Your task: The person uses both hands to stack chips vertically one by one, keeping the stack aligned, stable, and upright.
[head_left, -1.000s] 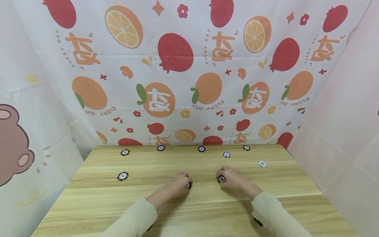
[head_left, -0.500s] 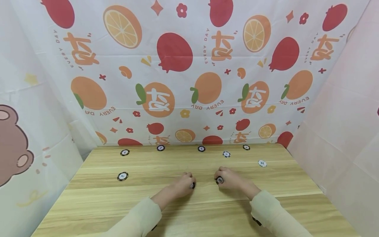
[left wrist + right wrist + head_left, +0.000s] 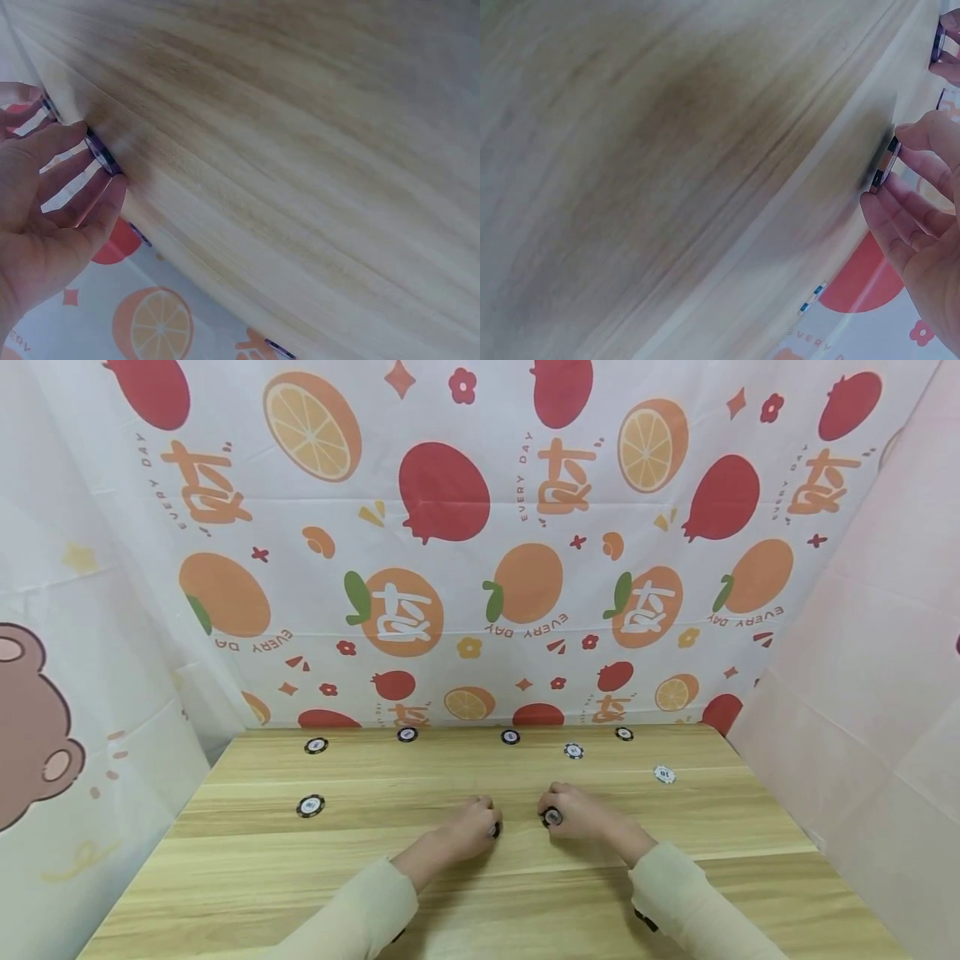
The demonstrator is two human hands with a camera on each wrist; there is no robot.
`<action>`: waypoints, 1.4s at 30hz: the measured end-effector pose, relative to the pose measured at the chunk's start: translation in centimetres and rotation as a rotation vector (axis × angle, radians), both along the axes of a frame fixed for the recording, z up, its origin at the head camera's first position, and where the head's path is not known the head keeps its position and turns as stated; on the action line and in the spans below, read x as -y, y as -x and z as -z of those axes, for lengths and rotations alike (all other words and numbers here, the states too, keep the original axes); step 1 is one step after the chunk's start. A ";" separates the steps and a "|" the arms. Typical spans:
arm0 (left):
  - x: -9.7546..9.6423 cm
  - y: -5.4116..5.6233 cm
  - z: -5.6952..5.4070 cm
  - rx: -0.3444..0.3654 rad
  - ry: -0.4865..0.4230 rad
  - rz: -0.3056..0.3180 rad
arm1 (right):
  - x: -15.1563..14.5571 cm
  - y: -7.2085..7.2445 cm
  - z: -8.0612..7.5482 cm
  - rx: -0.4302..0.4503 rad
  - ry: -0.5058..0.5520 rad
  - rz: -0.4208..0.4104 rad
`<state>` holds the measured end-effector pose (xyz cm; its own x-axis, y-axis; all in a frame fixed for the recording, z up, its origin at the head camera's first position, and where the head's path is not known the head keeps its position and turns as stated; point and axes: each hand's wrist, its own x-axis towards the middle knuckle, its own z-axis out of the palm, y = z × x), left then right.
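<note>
My left hand (image 3: 468, 828) pinches a dark-edged poker chip (image 3: 495, 830) by its rim, low over the wooden table. In the left wrist view, the thumb and a finger sit at opposite sides of this chip (image 3: 103, 152). A short way to the right, my right hand (image 3: 577, 813) holds a black-edged poker chip (image 3: 552, 817) with a pale centre. The right wrist view shows the black and light bands on the edge of that chip (image 3: 885, 163), between thumb and fingertips. A small gap separates the two hands, which face each other.
Several more chips lie flat on the table (image 3: 225, 877): a black one (image 3: 311, 806) at left, another (image 3: 317, 745) behind it, and others along the back edge. A pale chip (image 3: 664, 774) lies to the right. A fruit-print curtain (image 3: 450, 568) hangs behind the table.
My left hand has slid right with its chip, and my right hand has shifted slightly left with its own. The gap between them has narrowed. The other chips stay put.
</note>
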<state>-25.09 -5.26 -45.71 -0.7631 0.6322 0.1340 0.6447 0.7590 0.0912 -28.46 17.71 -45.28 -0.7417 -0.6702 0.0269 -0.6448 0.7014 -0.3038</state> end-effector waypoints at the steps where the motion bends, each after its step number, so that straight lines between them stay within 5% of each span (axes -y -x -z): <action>1: -0.1 0.0 0.0 0.000 0.007 -0.002 | 0.1 0.0 0.0 0.001 -0.004 0.001; 42: -3.2 0.8 -0.5 0.062 0.047 -0.038 | 0.2 0.0 0.1 0.013 0.028 -0.029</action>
<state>-25.87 -2.02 -45.21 -0.7925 0.6071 0.0570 0.6097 0.7870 0.0940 -28.49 17.52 -45.38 -0.7224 -0.6905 0.0359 -0.6605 0.6737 -0.3314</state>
